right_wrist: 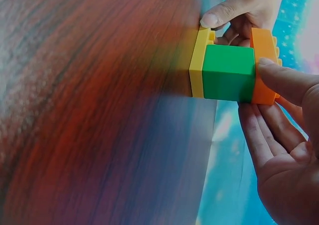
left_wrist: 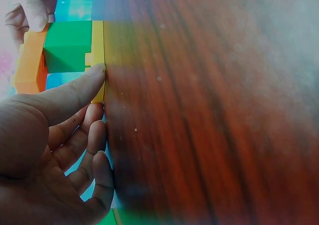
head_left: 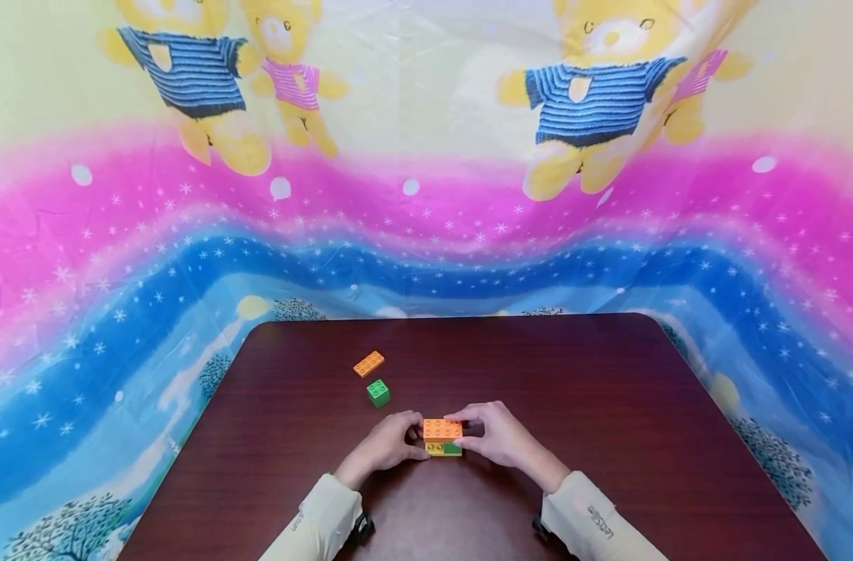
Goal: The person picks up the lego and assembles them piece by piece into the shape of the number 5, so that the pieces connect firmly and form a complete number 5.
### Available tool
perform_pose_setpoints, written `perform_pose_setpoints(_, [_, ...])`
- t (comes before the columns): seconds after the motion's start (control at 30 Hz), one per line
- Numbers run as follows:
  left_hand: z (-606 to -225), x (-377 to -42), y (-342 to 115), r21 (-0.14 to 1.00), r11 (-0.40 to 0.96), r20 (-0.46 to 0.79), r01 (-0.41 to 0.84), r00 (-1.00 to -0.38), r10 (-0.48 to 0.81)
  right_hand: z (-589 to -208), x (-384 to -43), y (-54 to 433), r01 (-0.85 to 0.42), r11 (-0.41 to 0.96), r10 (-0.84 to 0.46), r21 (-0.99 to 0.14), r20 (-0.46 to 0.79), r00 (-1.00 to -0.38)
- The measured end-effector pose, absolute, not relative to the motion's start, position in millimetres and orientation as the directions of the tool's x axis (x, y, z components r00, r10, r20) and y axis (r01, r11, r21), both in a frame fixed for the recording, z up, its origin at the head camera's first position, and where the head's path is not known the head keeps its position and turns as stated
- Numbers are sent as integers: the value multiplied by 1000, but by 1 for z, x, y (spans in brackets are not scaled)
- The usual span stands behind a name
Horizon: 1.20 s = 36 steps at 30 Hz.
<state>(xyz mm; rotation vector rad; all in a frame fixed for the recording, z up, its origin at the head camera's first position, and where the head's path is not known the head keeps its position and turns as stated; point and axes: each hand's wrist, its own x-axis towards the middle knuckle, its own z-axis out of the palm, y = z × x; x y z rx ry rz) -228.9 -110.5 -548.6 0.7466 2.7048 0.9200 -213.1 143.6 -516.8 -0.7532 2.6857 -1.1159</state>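
Note:
A small stack of toy building bricks stands on the table between both hands. Its base is a flat yellow brick (right_wrist: 197, 83), which my left hand (head_left: 387, 442) pinches at the left end with the thumb on its near edge. On the right half of that base sits a green brick (right_wrist: 228, 75). An orange brick (head_left: 442, 430) lies across the top, studs up, overhanging the yellow studs on the left. My right hand (head_left: 503, 438) grips the orange brick at its right end, thumb in front and fingers behind. Whether orange and green are fully pressed together, I cannot tell.
Farther back and left on the dark brown table (head_left: 573, 374) lie a loose green brick (head_left: 378, 393) and a flat orange brick (head_left: 368, 364). A printed curtain (head_left: 412, 234) with bears hangs behind and around the table.

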Motion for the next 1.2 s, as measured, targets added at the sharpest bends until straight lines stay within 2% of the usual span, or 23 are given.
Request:
perform_pose_setpoints(0.63, [-548,-227,-112,619,664,4,419,-847,531,-516,-212,143,-374,588,-491,-717,51,-870])
perform_pose_setpoints(0.9, [-540,-228,-123,675,576,91,461,-827,555,-517,-213,144,-390,601,-493,-698,61,-868])
perform_pose_setpoints(1.03, [-530,-229,-132,713,551,137,434,-857,497,-517,-213,144,-384,609,-487,-694,56,-872])
perform_pose_setpoints(1.2, [-518,-236,-145,736,551,217,393,-909,357,-517,-212,143,-369,613,-473,-698,50,-880])
